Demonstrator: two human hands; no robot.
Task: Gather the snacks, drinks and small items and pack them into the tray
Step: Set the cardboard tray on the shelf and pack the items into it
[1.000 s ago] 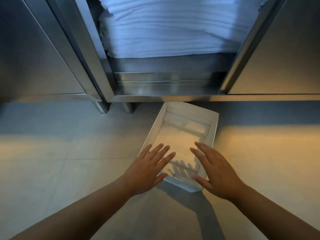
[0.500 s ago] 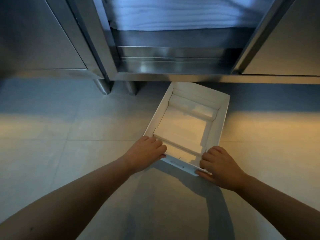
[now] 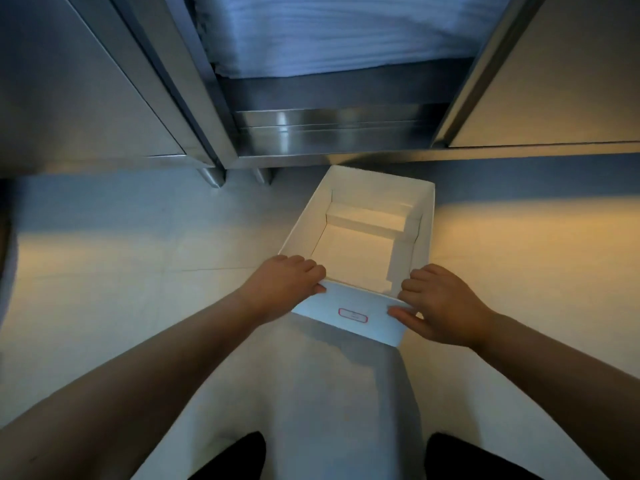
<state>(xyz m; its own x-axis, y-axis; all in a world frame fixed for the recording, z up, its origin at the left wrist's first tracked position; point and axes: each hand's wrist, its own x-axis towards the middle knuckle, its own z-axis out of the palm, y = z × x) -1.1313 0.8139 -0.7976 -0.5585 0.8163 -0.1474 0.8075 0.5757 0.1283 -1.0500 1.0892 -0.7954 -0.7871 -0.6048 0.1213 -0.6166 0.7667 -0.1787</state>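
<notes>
A white cardboard tray (image 3: 424,223) sits over the pale tiled floor, in front of a steel cabinet. Its inside holds only folded white cardboard flaps. My left hand (image 3: 284,285) grips the near-left corner of the tray, fingers curled over the rim. My right hand (image 3: 440,303) grips the near-right corner, thumb on the outer front wall. The near wall tilts up toward me and shows a small red-outlined label (image 3: 353,315). No snacks or drinks are in view.
A stainless steel cabinet (image 3: 329,133) stands open just behind the tray, with a stack of white folded cloth (image 3: 332,32) on its shelf. Its short steel legs (image 3: 213,176) rest on the floor at the left. My dark shoes (image 3: 228,459) show at the bottom.
My open hands came down and closed on the tray's near corners. The near end of the tray has since lifted and come toward me, showing its front wall with the red label.
</notes>
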